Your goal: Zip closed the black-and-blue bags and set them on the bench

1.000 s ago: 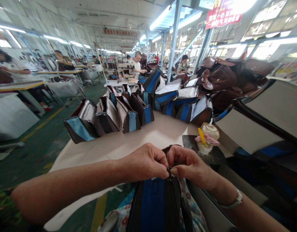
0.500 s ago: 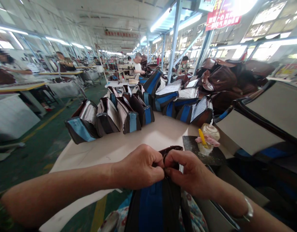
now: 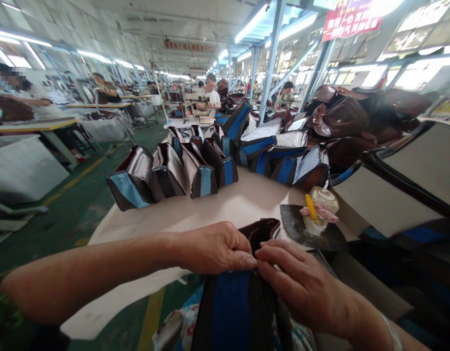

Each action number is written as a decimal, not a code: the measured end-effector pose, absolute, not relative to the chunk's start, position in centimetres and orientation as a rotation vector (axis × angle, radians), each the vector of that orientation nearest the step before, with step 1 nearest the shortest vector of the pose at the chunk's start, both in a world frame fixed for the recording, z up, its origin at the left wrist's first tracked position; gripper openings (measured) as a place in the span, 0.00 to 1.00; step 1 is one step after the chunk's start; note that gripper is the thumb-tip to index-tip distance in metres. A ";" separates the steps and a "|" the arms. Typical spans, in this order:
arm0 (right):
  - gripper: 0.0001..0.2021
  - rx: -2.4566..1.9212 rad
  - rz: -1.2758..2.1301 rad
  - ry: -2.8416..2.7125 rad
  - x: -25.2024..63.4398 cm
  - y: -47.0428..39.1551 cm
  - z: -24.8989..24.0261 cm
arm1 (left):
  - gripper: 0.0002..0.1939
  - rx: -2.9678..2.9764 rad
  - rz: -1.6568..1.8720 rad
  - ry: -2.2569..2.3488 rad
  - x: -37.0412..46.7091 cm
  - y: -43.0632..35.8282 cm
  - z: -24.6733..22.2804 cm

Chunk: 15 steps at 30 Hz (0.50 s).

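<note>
A dark bag [image 3: 230, 312] with a blue stripe down its end panel stands in front of me, its brown-lined opening facing up. My left hand [image 3: 219, 248] is closed on the bag's top edge, thumb and finger pinched together above the stripe. My right hand [image 3: 301, 278] lies over the right part of the same edge, fingers close together and bent around it, its thumb hidden. The two hands nearly touch at the fingertips.
Several similar bags [image 3: 203, 178] stand along the far side of the pale table [image 3: 166, 214]. At right are a glue-like pot [image 3: 314, 225] with a yellow handle, a dark board [image 3: 292, 226], a pale panel [image 3: 389, 195] and piled brown bags [image 3: 343, 117]. A co-worker [image 3: 212, 92] sits beyond.
My right hand has gone from a pinch to fingers laid over the bag's edge, and it has turned. The bag's opening shows more. My view has shifted slightly left.
</note>
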State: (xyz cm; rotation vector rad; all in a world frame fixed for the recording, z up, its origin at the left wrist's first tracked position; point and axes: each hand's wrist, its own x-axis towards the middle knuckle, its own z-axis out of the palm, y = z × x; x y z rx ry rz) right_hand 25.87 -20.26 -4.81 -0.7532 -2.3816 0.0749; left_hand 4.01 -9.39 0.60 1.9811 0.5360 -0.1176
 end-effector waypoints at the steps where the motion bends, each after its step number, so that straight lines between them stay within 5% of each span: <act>1: 0.14 -0.787 0.202 -2.311 26.0 -20.5 -4.8 | 0.19 2.009 -0.115 0.520 4.0 -9.5 0.6; 7: 0.09 -1.018 0.869 -1.975 26.3 -18.9 -3.3 | 0.17 2.083 -0.020 0.388 4.2 -10.2 1.2; 15: 0.16 -0.881 0.638 -2.165 25.0 -18.0 -4.3 | 0.28 1.970 -0.064 0.441 3.0 -9.1 0.9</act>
